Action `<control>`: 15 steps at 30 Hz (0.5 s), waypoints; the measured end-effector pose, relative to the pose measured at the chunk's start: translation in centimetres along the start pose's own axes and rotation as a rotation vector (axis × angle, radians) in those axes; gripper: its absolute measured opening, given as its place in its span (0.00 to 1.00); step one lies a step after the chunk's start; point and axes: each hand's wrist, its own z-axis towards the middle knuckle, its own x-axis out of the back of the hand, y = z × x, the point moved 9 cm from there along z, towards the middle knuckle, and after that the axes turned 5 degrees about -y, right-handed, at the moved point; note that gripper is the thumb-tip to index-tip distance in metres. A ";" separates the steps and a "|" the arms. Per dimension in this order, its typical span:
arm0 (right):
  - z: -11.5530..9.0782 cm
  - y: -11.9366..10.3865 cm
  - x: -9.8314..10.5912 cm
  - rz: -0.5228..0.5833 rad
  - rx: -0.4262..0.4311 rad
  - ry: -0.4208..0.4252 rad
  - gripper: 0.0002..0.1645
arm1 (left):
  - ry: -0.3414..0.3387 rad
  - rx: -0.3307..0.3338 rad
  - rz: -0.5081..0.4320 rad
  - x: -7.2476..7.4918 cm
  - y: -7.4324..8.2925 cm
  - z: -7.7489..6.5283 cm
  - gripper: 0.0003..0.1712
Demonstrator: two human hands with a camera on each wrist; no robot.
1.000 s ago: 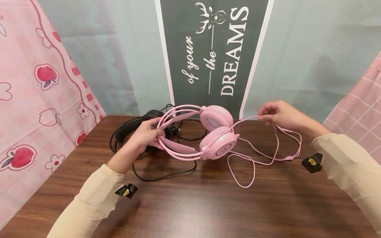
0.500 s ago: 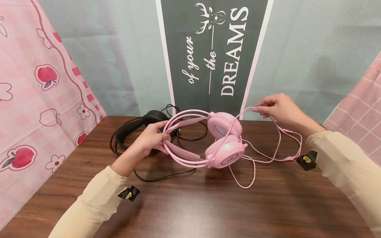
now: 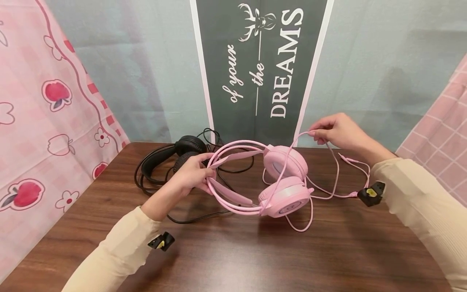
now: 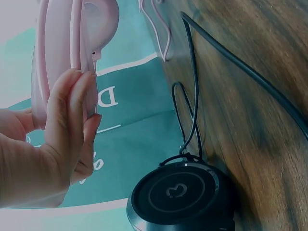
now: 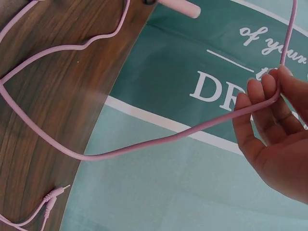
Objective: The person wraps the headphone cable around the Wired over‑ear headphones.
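Pink headphones [image 3: 286, 196] are held up over the wooden table, ear cups toward the right. My left hand [image 3: 193, 172] grips them by the top of the headband; in the left wrist view its fingers [image 4: 72, 103] lie against the band. My right hand [image 3: 337, 132] pinches the pink cable [image 5: 168, 138] between thumb and fingertips, off to the right of the cups. From there the cable runs back to the near ear cup and also hangs down to the table. Its plug ends [image 5: 54, 193] lie on the tabletop.
Black headphones [image 3: 157, 162] lie at the back left of the table [image 3: 233, 255], partly behind my left hand. Their black cable [image 4: 250, 77] loops over the wood. A fabric backdrop [image 3: 171, 81] with a dark printed panel stands behind, with pink curtains [image 3: 33, 134] at both sides.
My left hand has brought the pink headphones to the right and slightly nearer, showing more of the black pair. The right hand, keeping its pinch on the cable, has shifted slightly up and left.
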 end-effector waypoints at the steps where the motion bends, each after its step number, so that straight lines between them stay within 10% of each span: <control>1: 0.1 -0.1 0.0 0.001 0.003 0.002 0.07 | -0.001 -0.002 0.001 -0.1 0.0 0.0 0.31; 15: 1.6 -1.6 -0.3 0.006 0.063 0.049 0.09 | -0.040 0.007 0.024 -1.4 0.4 0.2 0.29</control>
